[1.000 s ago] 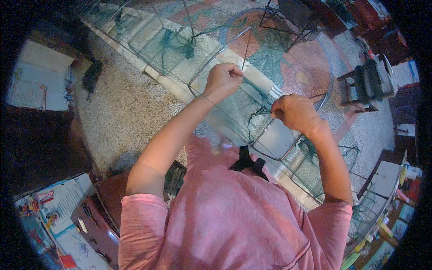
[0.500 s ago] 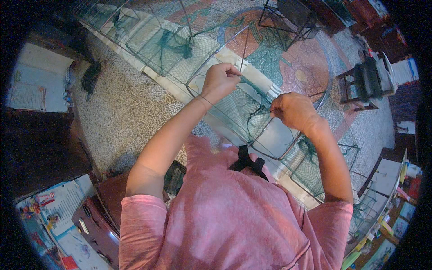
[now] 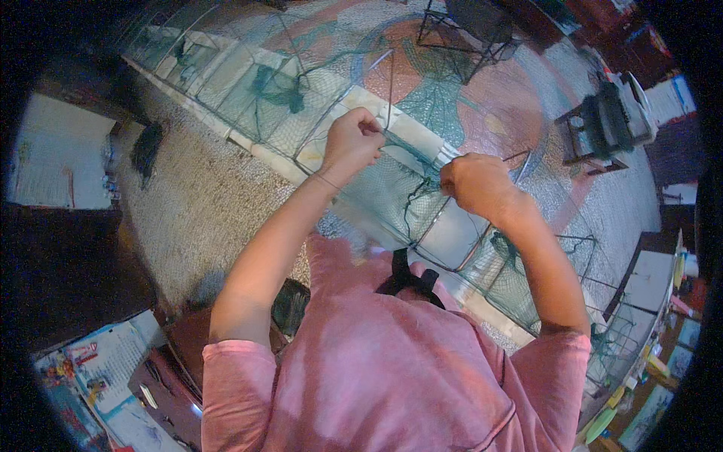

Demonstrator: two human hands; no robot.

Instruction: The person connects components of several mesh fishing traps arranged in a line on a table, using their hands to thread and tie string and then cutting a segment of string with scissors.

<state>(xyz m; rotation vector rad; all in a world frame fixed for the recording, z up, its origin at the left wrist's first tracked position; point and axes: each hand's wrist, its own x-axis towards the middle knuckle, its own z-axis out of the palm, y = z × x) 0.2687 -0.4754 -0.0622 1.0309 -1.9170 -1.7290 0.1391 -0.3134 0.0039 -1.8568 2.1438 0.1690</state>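
Observation:
A long green mesh net trap (image 3: 369, 194) with rectangular metal wire frames (image 3: 450, 268) stretches diagonally in front of me over a pale, narrow surface (image 3: 407, 120). My left hand (image 3: 351, 146) is closed in a pinch at the net's upper edge, beside a thin dark rod or cord. To its right, my right hand (image 3: 482, 188) is closed with its knuckles up, gripping gathered green netting; its fingertips are mostly hidden. A dark cord (image 3: 410, 205) hangs loosely in the mesh between the hands. Bunched netting (image 3: 282, 89) lies farther left in the trap.
A stool (image 3: 595, 158) with a dark green bundle (image 3: 606, 120) stands at the right. Beyond the net is a black chair (image 3: 471, 34). Speckled flooring (image 3: 203, 196) spreads to the left. A table with papers (image 3: 113, 354) is at lower left; cluttered shelves (image 3: 670, 361) are at lower right.
Both hands have shifted slightly left in the view, along with the scene around them. My right hand has turned a little, its fingers more curled over. Both still grip.

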